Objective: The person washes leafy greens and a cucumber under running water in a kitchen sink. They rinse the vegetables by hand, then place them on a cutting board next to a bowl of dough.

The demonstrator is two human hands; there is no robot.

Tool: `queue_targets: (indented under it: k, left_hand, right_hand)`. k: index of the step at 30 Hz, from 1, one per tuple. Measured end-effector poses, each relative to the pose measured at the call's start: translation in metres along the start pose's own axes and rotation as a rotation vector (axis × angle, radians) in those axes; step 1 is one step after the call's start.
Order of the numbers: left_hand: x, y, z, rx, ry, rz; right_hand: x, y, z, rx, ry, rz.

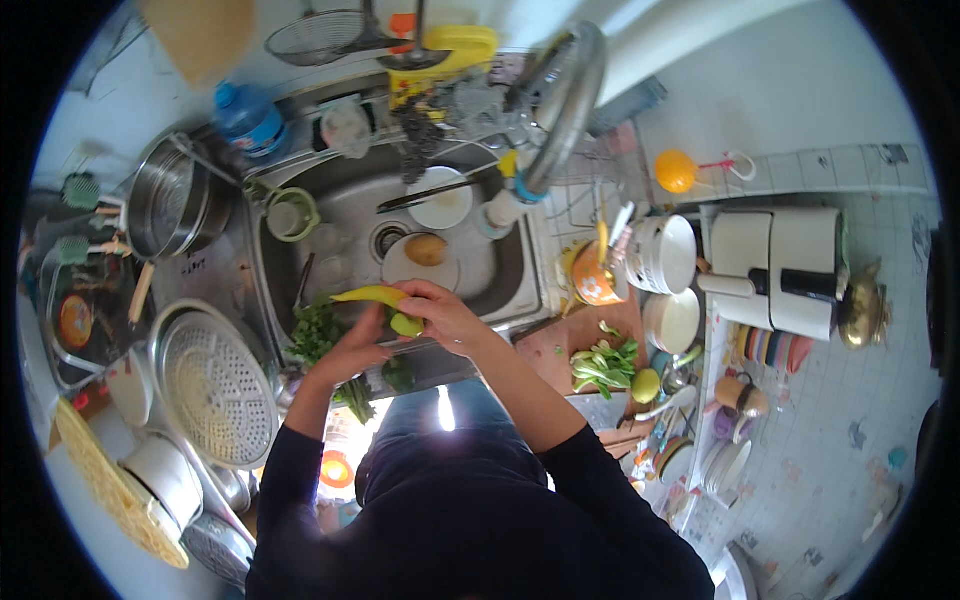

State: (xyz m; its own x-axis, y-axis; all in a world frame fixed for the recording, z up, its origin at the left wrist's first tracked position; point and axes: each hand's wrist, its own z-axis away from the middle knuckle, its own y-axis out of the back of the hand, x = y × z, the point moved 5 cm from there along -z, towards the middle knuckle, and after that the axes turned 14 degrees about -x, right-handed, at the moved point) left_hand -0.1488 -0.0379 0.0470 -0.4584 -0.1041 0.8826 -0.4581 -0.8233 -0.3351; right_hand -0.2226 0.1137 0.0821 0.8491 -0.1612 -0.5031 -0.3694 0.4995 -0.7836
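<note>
My right hand (442, 315) is closed around a long yellow-green pepper (371, 293) and a rounder green vegetable (406, 325), over the front of the steel sink (480, 337). Just left of them is my left hand (354, 349), its fingers blurred and partly hidden; whether it touches the vegetables is unclear. Leafy green herbs (311, 330) lie by the sink's front left, their stems hanging past my left wrist. A dark green vegetable (398, 373) rests on the front edge. In the basin, a potato (425, 250) sits on a white plate (397, 264), below a white bowl (440, 199) with dark chopsticks across it.
A curved faucet (574, 105) rises at the back right. Cut greens (606, 365) lie on a wooden cutting board (544, 352) at right, near stacked bowls (673, 255). A perforated steel steamer tray (214, 386) and pots (165, 199) stand at left. A green-handled cup (291, 215) is in the basin.
</note>
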Motion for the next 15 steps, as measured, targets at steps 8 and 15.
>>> queue_targets:
  k: [8, 15]
  left_hand:
    - [0.032, -0.036, 0.013, 0.034, 0.228, -1.060]
    - [0.027, -0.079, 0.012, 0.035, 0.143, -1.352]
  right_hand:
    - [-0.005, 0.028, 0.051, 0.620, 0.178, 1.477]
    - [0.010, 0.022, 0.189, 0.996, 0.254, 1.574]
